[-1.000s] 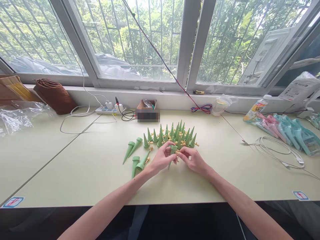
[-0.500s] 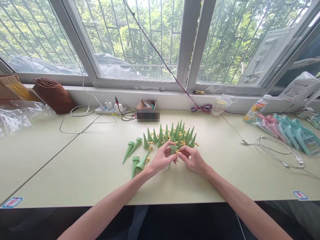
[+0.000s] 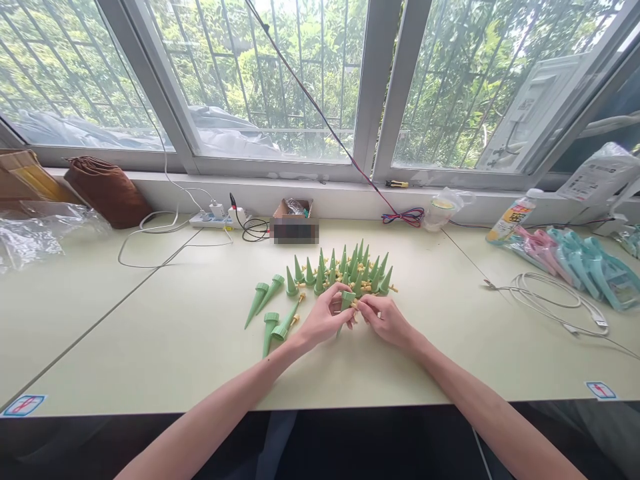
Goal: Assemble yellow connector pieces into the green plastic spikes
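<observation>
My left hand (image 3: 327, 315) is closed around a green plastic plant watering spike (image 3: 347, 301), its capped end up and its point down. Against the side of its cap, my right hand (image 3: 385, 317) pinches a small yellow valve piece (image 3: 355, 305) between thumb and fingers. Just beyond my hands stands a cluster of green spikes (image 3: 360, 267), points up, with yellow valves sticking out near their bases. Loose spikes (image 3: 271, 320) lie left of my left wrist, and a yellow valve (image 3: 294, 321) shows among them.
A small cardboard box (image 3: 295, 210) stands at the back, beside a power strip (image 3: 210, 218) with cables. To the right lie a coiled white cable (image 3: 555, 303), teal and pink plastic items (image 3: 580, 260) and a bottle (image 3: 515, 217). Clear plastic bags (image 3: 45, 230) lie at left.
My right hand has turned slightly at the yellow valve, its fingers closing nearer to the spike's cap. My left hand and the other spikes stay in place.
</observation>
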### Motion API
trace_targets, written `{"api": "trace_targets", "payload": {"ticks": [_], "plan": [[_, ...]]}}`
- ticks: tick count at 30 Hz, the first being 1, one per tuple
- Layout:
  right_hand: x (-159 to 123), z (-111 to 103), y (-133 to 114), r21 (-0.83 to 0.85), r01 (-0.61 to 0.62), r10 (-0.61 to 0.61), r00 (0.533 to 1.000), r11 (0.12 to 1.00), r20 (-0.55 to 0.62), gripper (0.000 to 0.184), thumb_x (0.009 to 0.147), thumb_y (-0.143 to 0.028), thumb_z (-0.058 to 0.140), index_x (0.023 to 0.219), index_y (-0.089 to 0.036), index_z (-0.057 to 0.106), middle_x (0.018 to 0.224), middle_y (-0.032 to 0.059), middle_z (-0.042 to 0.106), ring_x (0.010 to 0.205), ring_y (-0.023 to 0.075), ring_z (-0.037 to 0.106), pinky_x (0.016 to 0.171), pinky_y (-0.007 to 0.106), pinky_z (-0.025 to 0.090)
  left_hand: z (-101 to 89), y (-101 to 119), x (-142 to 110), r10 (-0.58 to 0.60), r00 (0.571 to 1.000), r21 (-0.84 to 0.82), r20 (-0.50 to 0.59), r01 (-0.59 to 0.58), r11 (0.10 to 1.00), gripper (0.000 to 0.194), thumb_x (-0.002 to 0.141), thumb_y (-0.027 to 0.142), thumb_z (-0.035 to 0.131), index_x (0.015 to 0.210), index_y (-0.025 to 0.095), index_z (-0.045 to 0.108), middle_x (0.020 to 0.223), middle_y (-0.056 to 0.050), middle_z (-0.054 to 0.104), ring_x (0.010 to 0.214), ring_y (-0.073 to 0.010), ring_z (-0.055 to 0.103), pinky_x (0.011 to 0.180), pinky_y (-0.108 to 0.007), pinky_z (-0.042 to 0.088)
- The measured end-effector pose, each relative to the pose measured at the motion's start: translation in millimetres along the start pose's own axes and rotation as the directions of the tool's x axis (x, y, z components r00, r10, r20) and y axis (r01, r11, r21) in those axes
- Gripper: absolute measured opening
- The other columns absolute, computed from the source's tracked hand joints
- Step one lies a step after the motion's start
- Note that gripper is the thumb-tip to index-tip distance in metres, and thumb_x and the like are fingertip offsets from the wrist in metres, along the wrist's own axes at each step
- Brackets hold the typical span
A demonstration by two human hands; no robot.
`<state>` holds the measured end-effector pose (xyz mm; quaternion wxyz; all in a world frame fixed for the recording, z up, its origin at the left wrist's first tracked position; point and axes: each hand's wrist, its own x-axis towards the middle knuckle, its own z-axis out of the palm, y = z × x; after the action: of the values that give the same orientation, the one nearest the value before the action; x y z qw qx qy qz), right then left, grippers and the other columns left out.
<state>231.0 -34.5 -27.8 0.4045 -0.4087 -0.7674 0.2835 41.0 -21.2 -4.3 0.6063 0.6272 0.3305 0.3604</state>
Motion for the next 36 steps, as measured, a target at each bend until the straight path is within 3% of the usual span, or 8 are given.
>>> {"api": "trace_targets", "payload": {"ticks": [6, 21, 30, 36], "plan": [[-1.3, 0.8, -0.9, 0.083, -0.038, 0.036, 0.999, 0.996, 0.03, 0.024, 0.1, -0.041, 0.05, 0.091, -0.02, 0.057, 0.074, 0.0028, 0.068, 0.058, 0.0147, 0.056, 0.052, 0.026, 0.042, 0.5, 0.0, -0.5, 0.008, 1.0, 0.026, -0.013, -0.008, 1.0, 0.032, 0.085, 0.033, 0.067, 0.109, 0.021, 0.049, 0.085, -0.001, 0.063, 0.065, -0.0147, 0.067, 0.067, -0.03, 0.055], [-0.9, 1.2, 4.3, 0.012, -0.011, 0.01, 1.0, 1.0, 0.026, 0.038, 0.103, -0.037, 0.039, 0.071, -0.019, 0.049, 0.059, -0.0025, 0.05, 0.052, 0.0113, 0.044, 0.054, 0.025, 0.037, -0.5, -3.5, 0.7, 0.017, 1.0, 0.041, 0.016, -0.018, 0.999, 0.032, 0.086, 0.034, 0.066, 0.109, 0.02, 0.048, 0.088, -0.002, 0.063, 0.068, -0.0153, 0.066, 0.069, -0.031, 0.056], [-0.9, 1.5, 4.3, 0.064, -0.039, 0.036, 0.999, 0.997, 0.037, 0.025, 0.101, -0.034, 0.047, 0.085, -0.018, 0.057, 0.068, -0.0002, 0.061, 0.053, 0.0111, 0.044, 0.051, 0.024, 0.035, -0.7, -4.3, 0.4, 0.025, 1.0, 0.065, 0.008, -0.026, 0.998, 0.031, 0.086, 0.033, 0.065, 0.109, 0.02, 0.049, 0.085, -0.001, 0.063, 0.067, -0.0147, 0.066, 0.069, -0.03, 0.055], [-1.1, 2.3, 7.2, 0.046, -0.052, 0.05, 0.998, 0.998, 0.036, 0.028, 0.101, -0.036, 0.046, 0.082, -0.018, 0.057, 0.069, 0.0002, 0.061, 0.053, 0.011, 0.042, 0.051, 0.025, 0.034, -0.2, -3.6, 0.8, 0.022, 1.0, 0.058, 0.01, -0.022, 0.998, 0.03, 0.086, 0.032, 0.065, 0.108, 0.02, 0.048, 0.085, -0.001, 0.062, 0.066, -0.0139, 0.066, 0.068, -0.029, 0.054]]}}
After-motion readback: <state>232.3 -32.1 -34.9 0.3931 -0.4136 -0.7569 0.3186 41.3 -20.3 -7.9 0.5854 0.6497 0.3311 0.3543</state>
